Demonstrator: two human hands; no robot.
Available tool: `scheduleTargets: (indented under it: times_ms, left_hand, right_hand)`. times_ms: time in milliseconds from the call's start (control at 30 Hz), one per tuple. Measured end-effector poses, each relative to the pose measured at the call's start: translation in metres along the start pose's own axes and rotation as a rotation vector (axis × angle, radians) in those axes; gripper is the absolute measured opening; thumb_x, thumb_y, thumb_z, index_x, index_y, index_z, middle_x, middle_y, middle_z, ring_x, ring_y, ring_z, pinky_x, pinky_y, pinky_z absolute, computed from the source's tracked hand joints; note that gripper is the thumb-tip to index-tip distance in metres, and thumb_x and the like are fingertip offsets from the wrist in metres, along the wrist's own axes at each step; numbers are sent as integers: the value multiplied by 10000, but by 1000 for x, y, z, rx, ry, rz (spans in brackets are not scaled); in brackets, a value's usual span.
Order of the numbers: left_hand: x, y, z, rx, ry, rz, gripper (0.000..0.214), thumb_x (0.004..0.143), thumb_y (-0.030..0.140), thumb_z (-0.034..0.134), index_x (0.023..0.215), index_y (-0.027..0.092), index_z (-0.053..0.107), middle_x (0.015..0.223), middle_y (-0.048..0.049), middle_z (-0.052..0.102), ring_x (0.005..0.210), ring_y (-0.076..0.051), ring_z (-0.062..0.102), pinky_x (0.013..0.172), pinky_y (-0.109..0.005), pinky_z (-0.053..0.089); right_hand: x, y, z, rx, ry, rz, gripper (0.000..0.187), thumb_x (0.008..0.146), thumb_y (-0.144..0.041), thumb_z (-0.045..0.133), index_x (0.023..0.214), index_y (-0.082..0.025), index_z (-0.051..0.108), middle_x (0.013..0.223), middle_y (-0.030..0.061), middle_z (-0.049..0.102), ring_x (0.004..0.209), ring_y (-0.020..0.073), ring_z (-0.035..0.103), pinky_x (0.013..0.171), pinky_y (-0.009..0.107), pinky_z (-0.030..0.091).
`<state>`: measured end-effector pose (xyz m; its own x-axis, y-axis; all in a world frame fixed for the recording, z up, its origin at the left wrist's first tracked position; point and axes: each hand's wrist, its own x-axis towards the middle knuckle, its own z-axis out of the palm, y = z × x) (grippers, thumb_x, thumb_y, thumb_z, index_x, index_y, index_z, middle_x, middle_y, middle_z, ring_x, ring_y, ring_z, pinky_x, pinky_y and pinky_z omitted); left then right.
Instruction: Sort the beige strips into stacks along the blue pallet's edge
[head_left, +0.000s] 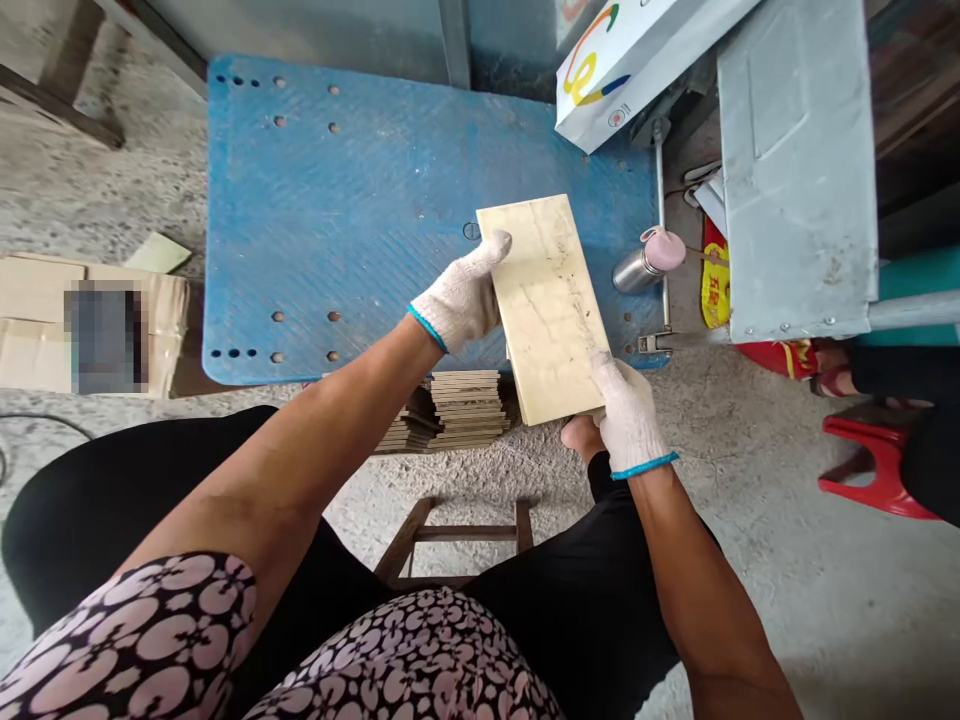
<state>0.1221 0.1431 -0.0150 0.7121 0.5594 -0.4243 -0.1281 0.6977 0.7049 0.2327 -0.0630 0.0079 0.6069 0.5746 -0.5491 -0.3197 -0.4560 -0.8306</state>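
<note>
Both of my hands wear white knit gloves with blue cuffs. A pale yellowish rectangular board point(546, 300) is held between them, above the front edge of a blue table point(337, 210). My left hand point(459, 298) grips the board's left edge near its far corner. My right hand point(628, 418) grips the near right corner from below. The board's face shows faint cracks and dark specks.
Stacks of thin wooden boards point(461, 408) lie on the floor under the table's front edge. A pink-capped metal flask point(646, 262) rests at the table's right. A grey metal machine point(795, 170), a white paper bag point(626, 60), a cardboard box point(90, 320), a red stool point(877, 465) and a wooden stool point(457, 535) surround me.
</note>
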Motion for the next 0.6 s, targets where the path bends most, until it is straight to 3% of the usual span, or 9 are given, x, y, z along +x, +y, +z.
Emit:
scheduleTargets:
  times_ms: [200, 400, 600]
  left_hand:
    - [-22, -19, 30, 18, 202, -62, 628, 752, 536, 766, 1202, 117, 639, 1061, -181, 725, 1152, -407, 644, 1022, -581, 507]
    - [-55, -36, 45, -21, 222, 6, 639, 662, 451, 845, 1175, 120, 656, 1163, -163, 709, 1092, -367, 671, 954, -508, 569]
    - [-93, -62, 57, 101, 157, 6, 610, 590, 358, 893, 1116, 131, 683, 1123, -123, 723, 957, -304, 693, 837, -444, 600]
  right_hand:
    - [-1, 6, -31, -78, -169, -23, 547, 795, -647, 678, 1043, -161, 696, 943, 72, 740, 887, 236, 689, 714, 308, 554]
    - [5, -13, -68, -384, -460, -104, 509, 807, -579, 708, 1081, -150, 695, 1069, 100, 734, 987, 247, 675, 881, 385, 539]
    - [7, -32, -56, -256, -290, -217, 743, 758, -630, 724, 1314, -163, 568, 1282, 146, 659, 1205, 272, 612, 1066, 459, 481]
